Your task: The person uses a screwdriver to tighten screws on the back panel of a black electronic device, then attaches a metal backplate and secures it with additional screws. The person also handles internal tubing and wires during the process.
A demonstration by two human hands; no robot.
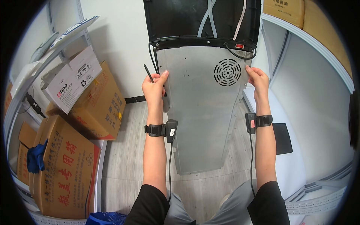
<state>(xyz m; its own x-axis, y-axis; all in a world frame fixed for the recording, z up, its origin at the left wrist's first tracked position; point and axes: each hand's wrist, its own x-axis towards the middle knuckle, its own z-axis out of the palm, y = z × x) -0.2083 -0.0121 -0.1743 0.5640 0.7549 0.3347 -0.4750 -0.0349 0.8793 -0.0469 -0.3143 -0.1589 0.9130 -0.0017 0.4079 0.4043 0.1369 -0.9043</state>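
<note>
A grey sheet-metal panel [198,108] with a round slotted vent [227,72] covers the back of a tall black appliance [180,20]. My left hand [154,87] is closed, its thumb pressed on the panel's left edge near the top. In the same hand is a thin black rod-like tool [148,72], its tip pointing up and left; a darker cylindrical part shows below the fingers, partly hidden. At the opposite edge, my right hand [258,79] pinches the panel beside the vent, thumb and fingers together. Each wrist wears a strapped black device with a cable.
Above the panel sit a red switch [239,46], a looped black cable [243,56] and pale tubes [207,20]. Cardboard boxes [67,168] and a white carton [73,80] fill the left-hand rack. Shelving with boxes [283,12] stands right. A black flat piece [283,138] lies low right.
</note>
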